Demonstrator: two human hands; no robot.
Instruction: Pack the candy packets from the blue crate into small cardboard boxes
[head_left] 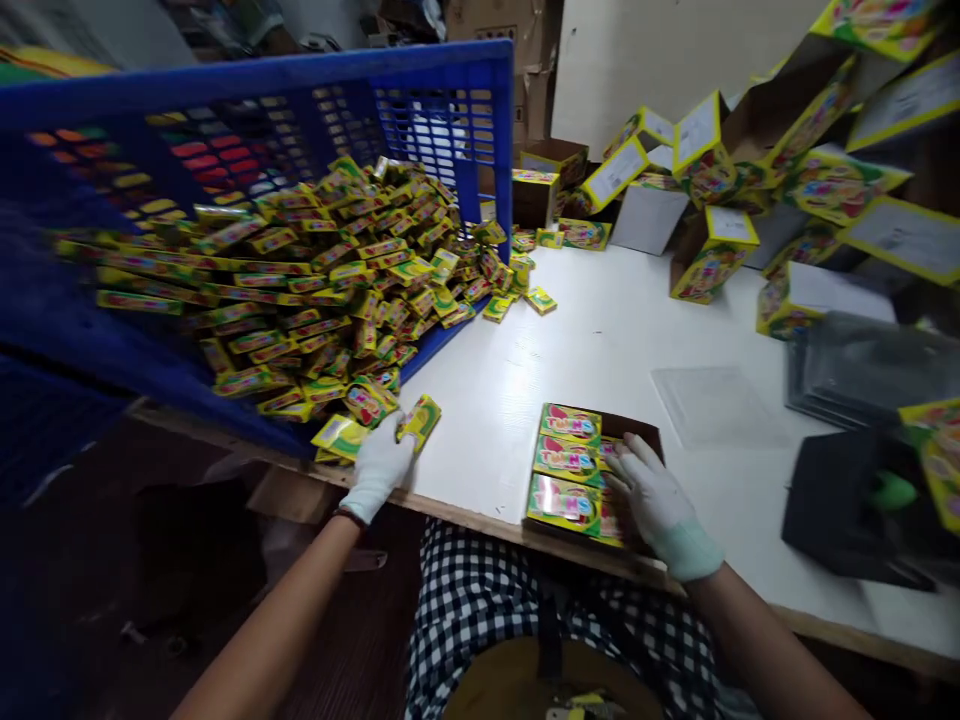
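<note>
My left hand (384, 462), in a white glove, is at the mouth of a blue crate. Its fingers are closed on a small yellow-green box (421, 420). Other small boxes (341, 436) lie just left of this hand. A shallow open carton (649, 440) stands near the table's front edge. Small boxes marked TWINS (566, 460) fill its left side in a column. My right hand (658, 500), gloved too, reaches over the carton's right side with fingers stretched out, touching the contents. That hand partly hides the boxes beneath it.
The tipped blue plastic crate (499, 130) on the left holds a large heap of small boxes (322, 280). Folded display cartons (712, 250) are piled at the back right. A clear plastic sheet (716, 405) and a black holder (832, 510) are on the white table (585, 330).
</note>
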